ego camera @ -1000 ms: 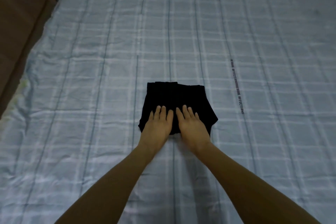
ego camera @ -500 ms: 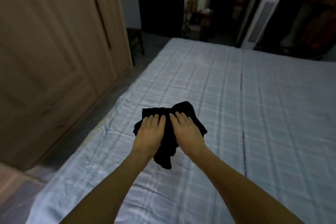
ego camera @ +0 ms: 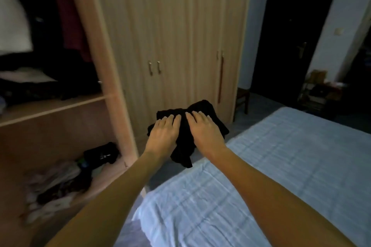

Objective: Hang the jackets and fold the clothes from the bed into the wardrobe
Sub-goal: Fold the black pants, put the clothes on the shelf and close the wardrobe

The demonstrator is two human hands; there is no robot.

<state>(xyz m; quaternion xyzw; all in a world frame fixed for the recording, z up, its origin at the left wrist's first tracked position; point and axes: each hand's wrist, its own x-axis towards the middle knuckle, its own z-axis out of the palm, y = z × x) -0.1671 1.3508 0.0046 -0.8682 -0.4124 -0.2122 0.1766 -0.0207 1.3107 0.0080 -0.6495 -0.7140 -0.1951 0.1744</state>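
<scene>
Aloft, black garment (ego camera: pixel 184 142) beneath left hand (ego camera: pixel 163 136), right hand (ego camera: pixel 206 134)

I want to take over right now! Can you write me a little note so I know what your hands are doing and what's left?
Left hand: holds the black garment, fingers flat on top, thumb hidden under it.
Right hand: holds it the same way.
Where: the garment is in the air, between the bed and the wardrobe. One end hangs down loose.
Done: it is bundled up and off the bed.
Left: lay it on the open shelf to the left, probably tidying the loose end first. Then check the bed for more clothes.
</scene>
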